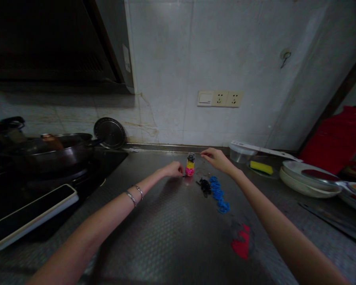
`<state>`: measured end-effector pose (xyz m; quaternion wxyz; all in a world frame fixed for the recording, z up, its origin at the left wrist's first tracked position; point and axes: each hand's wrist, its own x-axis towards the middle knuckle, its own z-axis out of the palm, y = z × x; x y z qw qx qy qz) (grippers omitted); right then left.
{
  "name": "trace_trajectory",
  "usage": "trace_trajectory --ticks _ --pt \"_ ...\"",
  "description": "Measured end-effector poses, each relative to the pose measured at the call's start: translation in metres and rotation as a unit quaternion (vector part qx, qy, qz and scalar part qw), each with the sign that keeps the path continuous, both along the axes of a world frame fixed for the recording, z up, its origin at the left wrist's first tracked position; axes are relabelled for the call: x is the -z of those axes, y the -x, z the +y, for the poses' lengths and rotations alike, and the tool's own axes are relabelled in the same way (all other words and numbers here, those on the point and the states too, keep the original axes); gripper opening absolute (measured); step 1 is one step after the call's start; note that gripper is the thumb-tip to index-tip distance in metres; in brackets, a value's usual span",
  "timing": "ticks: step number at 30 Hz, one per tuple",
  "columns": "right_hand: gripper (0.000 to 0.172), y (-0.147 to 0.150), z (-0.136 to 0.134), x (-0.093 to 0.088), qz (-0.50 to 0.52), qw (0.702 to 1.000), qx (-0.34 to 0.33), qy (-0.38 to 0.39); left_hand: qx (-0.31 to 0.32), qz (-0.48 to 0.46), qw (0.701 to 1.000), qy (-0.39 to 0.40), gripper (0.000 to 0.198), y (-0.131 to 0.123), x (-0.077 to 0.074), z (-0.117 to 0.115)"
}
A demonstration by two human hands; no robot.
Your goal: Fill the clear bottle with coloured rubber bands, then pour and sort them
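A small clear jar (190,165) stands upright on the metal counter, filled with pink, yellow and black layers from bottom to top. Just left of its base, my left hand (175,169) rests low with fingers closed; a tiny dark piece shows at the fingertips. On the jar's other side my right hand (214,156) is raised near the rim, thumb and fingers pinched together. Whatever lies in that pinch is too small to tell. Between my forearms are a little heap of black pieces (205,187) and a row of blue, band-like pieces (218,194).
A torn red piece (241,242) lies nearer me. Leftward are a pan (62,152) on the stove and a round metal lid (109,132) against the wall. Rightward stand a plastic tub (240,153), a yellow sponge (261,168), stacked bowls (307,184) and a knife (332,222).
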<state>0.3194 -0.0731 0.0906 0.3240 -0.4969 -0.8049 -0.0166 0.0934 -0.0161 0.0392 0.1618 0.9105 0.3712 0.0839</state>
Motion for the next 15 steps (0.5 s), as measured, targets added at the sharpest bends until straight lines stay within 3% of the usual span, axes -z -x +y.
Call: trace_trajectory --ticks 9,12,15 --pt "0.027 -0.027 -0.039 0.055 0.029 0.997 0.026 0.061 -0.021 0.017 1.0 -0.016 0.016 -0.001 0.018 0.005" --pt "0.028 -0.033 -0.048 0.066 0.04 0.995 0.038 0.078 -0.019 0.0 1.0 -0.003 0.017 0.0 0.02 0.007" --pt "0.028 -0.036 -0.053 0.069 0.05 0.995 0.042 0.077 -0.017 -0.046 0.999 0.023 0.019 0.005 0.012 0.008"
